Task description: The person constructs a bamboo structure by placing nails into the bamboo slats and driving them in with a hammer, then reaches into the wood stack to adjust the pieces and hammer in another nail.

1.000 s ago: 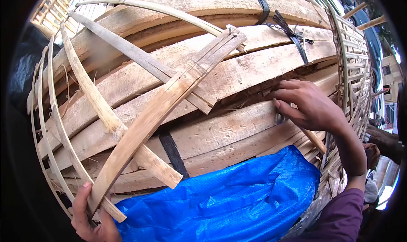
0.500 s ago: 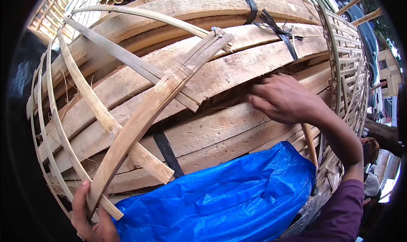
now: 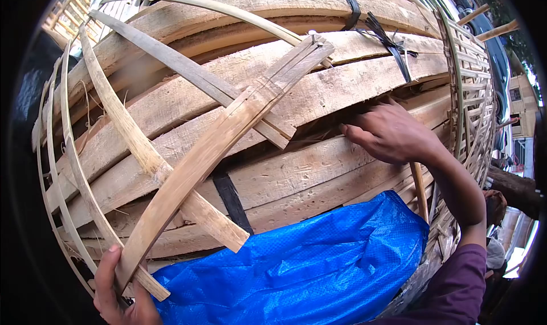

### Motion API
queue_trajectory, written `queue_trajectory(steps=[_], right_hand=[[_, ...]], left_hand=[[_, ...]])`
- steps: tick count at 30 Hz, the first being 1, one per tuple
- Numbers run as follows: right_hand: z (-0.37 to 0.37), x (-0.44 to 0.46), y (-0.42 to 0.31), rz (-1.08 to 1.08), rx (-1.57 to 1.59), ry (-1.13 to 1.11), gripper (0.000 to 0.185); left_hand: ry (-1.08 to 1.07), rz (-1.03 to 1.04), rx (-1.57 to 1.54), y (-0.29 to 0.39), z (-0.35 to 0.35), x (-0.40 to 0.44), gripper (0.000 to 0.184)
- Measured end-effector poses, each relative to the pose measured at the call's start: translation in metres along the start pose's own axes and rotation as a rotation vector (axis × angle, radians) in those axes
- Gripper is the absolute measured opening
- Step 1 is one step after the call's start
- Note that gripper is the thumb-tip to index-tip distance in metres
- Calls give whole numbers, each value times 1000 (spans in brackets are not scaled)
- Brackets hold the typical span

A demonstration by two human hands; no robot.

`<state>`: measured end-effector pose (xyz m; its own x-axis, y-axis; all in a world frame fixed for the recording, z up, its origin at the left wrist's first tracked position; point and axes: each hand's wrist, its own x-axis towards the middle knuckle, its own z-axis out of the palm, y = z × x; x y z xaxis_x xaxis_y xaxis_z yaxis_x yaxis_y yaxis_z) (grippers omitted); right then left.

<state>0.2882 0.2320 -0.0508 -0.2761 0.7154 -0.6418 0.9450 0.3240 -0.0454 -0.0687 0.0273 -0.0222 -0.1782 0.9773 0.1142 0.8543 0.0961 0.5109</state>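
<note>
My left hand [image 3: 126,293], at the lower left, is closed round the lower end of a flat bamboo slat [image 3: 199,154]. A nail [image 3: 313,35] sticks out of the slat's upper end. My right hand [image 3: 393,132] reaches into the dark gap between stacked rough wooden planks [image 3: 302,168]; its fingertips are hidden there, and whether they hold anything does not show. Below it, a wooden handle [image 3: 419,191] stands against the planks. Other bamboo strips [image 3: 125,123] cross behind the slat.
A blue tarp sack [image 3: 296,268] lies along the front. Black ties [image 3: 390,43] bind the upper planks. Woven bamboo lattice [image 3: 476,91] stands at the right. Part of another person [image 3: 494,208] shows at the right edge, with a vehicle [image 3: 494,46] beyond.
My right hand has moved left and deeper into the gap than a second ago, uncovering more of the wooden handle. My left hand keeps its hold on the slat.
</note>
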Motion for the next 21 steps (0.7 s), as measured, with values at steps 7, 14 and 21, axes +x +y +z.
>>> queue_trajectory(steps=[7, 14, 21], right_hand=[[4, 9, 1, 67, -73, -26, 73], [22, 9, 8, 30, 1, 186, 75], [16, 7, -15, 149, -44, 103, 73]], left_hand=[[-8, 5, -48, -6, 5, -1, 41], [46, 35, -47, -3, 6, 1, 43], [29, 33, -136, -5, 6, 2, 45]])
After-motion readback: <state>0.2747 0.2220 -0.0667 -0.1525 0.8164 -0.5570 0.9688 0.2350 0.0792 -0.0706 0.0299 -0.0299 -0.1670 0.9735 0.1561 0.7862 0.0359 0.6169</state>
